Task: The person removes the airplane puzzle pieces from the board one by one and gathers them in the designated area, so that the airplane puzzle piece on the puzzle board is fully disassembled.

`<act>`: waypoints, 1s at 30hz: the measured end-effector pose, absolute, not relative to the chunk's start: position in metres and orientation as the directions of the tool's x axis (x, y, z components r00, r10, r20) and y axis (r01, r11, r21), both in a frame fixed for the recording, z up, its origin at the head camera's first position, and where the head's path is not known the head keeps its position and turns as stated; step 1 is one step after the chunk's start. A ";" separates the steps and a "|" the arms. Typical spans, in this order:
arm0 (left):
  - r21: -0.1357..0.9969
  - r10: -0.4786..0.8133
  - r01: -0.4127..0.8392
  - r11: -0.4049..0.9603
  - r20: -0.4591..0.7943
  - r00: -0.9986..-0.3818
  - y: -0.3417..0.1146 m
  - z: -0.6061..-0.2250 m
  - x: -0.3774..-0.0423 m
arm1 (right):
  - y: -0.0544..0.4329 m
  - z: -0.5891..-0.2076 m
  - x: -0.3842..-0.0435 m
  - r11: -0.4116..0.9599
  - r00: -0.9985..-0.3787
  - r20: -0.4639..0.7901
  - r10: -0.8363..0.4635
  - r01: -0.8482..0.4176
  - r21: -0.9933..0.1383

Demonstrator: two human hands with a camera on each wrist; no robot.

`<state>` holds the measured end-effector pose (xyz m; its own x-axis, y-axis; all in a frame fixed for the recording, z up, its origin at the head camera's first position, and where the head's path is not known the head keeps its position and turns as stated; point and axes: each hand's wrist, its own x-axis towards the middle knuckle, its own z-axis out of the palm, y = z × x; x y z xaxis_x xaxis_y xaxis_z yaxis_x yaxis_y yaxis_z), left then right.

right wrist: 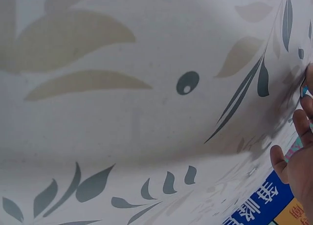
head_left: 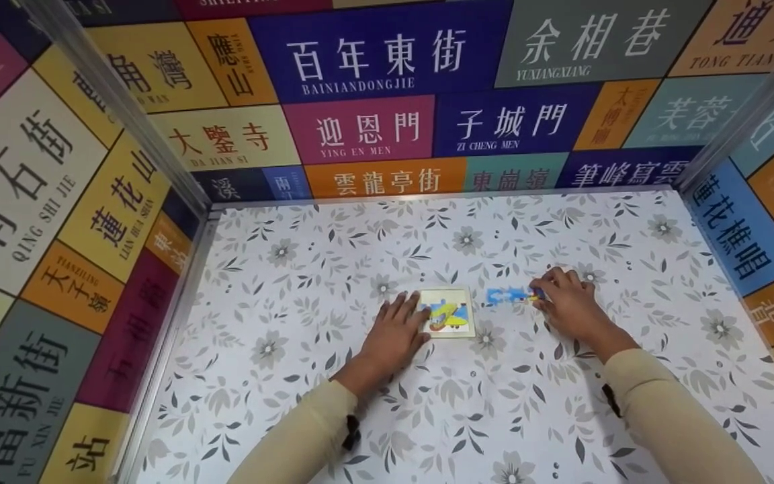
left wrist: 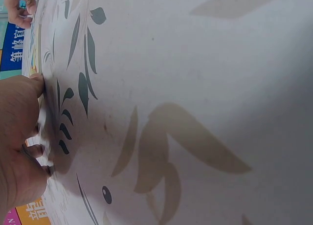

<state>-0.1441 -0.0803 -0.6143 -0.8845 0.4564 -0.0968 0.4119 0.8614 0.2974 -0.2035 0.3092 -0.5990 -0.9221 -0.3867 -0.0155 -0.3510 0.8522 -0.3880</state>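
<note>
A small square puzzle board (head_left: 471, 313) with a pale frame lies mid-table, showing a yellow airplane picture (head_left: 453, 323) with blue around it. My left hand (head_left: 390, 333) rests on its left side, fingers spread and fairly straight, covering that edge. To the right of the board, several blue puzzle pieces (head_left: 509, 296) lie in a short row. At the row's right end my right hand (head_left: 572, 306) pinches a dark blue puzzle piece (head_left: 537, 294) between thumb and fingers, mostly hidden by the fingertips. The left wrist view catches the left hand (left wrist: 17, 137) low along the tabletop.
A white tabletop (head_left: 279, 390) printed with grey leaves and flowers spreads around both hands. Upright panels with coloured street-name blocks enclose it at the back (head_left: 367, 128), left (head_left: 17, 175) and right (head_left: 736, 235). Clear strips run along the corners.
</note>
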 end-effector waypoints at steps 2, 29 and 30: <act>0.296 0.455 0.410 0.863 -0.101 -0.885 -0.080 -0.613 -0.144 | 0.310 -0.599 -0.204 0.851 -0.920 -0.019 -0.391 -0.354 -0.388; 0.296 0.459 0.414 0.861 -0.096 -0.883 -0.081 -0.613 -0.144 | 0.310 -0.598 -0.202 0.856 -0.921 -0.027 -0.389 -0.350 -0.381; 0.295 0.457 0.412 0.862 -0.100 -0.884 -0.081 -0.612 -0.145 | 0.310 -0.598 -0.202 0.856 -0.921 -0.029 -0.389 -0.349 -0.382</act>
